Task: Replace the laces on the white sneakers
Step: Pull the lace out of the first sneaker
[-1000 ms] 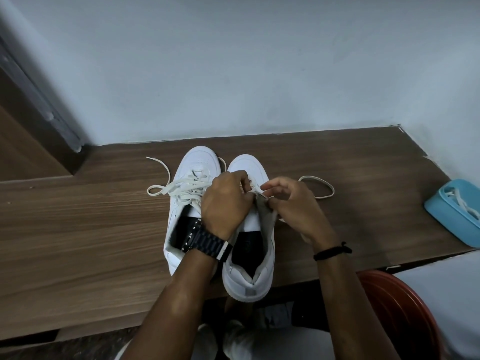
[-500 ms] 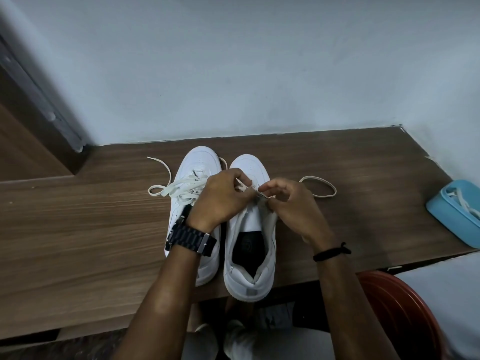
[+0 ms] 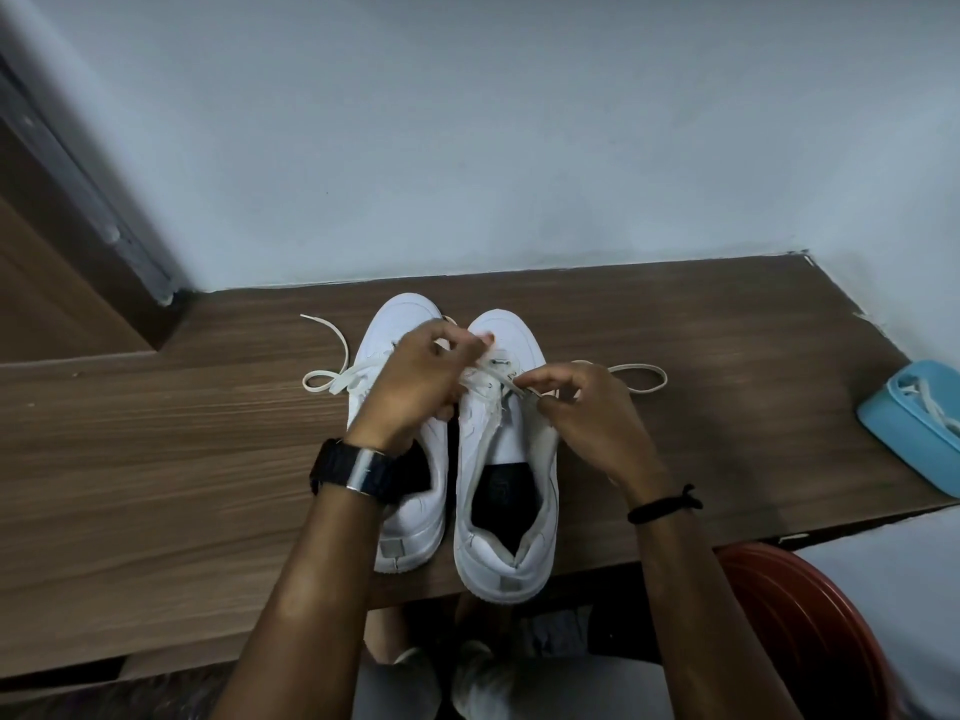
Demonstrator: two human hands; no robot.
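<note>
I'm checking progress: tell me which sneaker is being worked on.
The right sneaker: both hands pinch its lace. The left sneaker sits beside it, its lace trailing loose.

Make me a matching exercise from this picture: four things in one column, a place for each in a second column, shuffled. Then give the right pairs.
Things:
1. wristwatch
2. blue container
3. black band
4. red stool

Places:
A. at the right edge of the wooden table
B. on the left wrist
C. below the table's near edge, at lower right
D. on the right wrist

Pairs: 1-B, 2-A, 3-D, 4-C
</note>
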